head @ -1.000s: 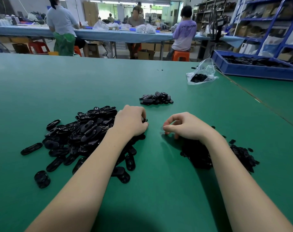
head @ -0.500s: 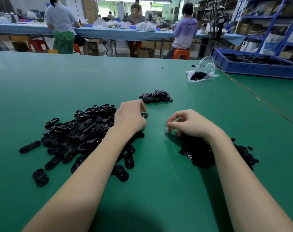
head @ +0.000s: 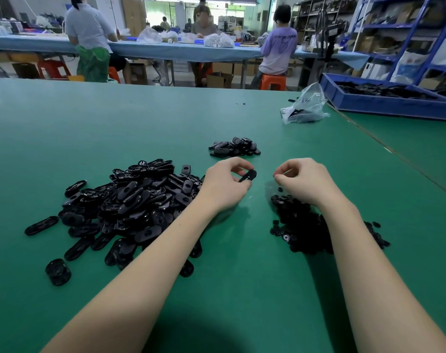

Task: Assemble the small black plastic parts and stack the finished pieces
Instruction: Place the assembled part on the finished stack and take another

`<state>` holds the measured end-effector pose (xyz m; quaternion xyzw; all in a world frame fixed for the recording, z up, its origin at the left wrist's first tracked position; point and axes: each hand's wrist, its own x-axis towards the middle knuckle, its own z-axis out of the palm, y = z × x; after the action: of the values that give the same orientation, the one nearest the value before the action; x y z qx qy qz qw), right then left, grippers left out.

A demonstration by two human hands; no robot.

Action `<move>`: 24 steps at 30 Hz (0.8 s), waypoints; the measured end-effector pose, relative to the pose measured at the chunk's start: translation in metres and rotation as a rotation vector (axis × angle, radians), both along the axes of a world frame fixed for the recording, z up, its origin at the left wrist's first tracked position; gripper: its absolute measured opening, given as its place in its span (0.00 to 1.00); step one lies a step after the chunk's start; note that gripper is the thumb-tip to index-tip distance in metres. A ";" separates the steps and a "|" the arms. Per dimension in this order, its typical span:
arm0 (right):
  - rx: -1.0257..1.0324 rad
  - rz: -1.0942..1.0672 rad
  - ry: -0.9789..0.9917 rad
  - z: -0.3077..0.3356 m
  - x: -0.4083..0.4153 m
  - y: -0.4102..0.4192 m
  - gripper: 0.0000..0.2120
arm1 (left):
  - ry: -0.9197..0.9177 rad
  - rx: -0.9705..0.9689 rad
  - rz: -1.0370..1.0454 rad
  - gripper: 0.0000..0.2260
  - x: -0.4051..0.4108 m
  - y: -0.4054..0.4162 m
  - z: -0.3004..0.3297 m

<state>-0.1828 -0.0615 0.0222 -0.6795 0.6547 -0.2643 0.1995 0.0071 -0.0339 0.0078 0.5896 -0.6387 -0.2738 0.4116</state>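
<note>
- The left hand (head: 225, 184) pinches a black oval plastic shell (head: 248, 176) just above the green bench (head: 165, 123).
- The right hand (head: 303, 180) has curled fingertips; whether they pinch a small round insert, I cannot tell.
- Keep the shell level, bring the hands together and press squarely.
- The finished stack (head: 234, 147) lies just beyond.

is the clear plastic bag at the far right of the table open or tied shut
Open, as far as shows: the clear plastic bag lies slumped on the green table, its top loose with no knot visible, black parts inside.
</note>
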 end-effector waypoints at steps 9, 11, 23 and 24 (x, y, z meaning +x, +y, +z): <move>0.191 0.035 0.200 -0.001 0.000 0.002 0.03 | 0.194 0.122 0.019 0.10 0.005 0.002 0.000; 0.183 0.038 0.194 0.001 0.002 0.004 0.02 | 0.242 0.129 0.014 0.10 0.004 0.002 -0.002; 0.124 0.128 -0.308 0.003 0.011 0.008 0.02 | 0.367 0.213 -0.025 0.24 0.004 -0.003 -0.011; 0.135 0.146 -0.356 0.003 0.014 0.009 0.02 | 0.366 0.207 -0.031 0.24 0.004 -0.002 -0.011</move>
<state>-0.1692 -0.0520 0.0251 -0.6529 0.5743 -0.3204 0.3759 0.0113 -0.0358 -0.0034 0.5592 -0.5308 -0.4469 0.4536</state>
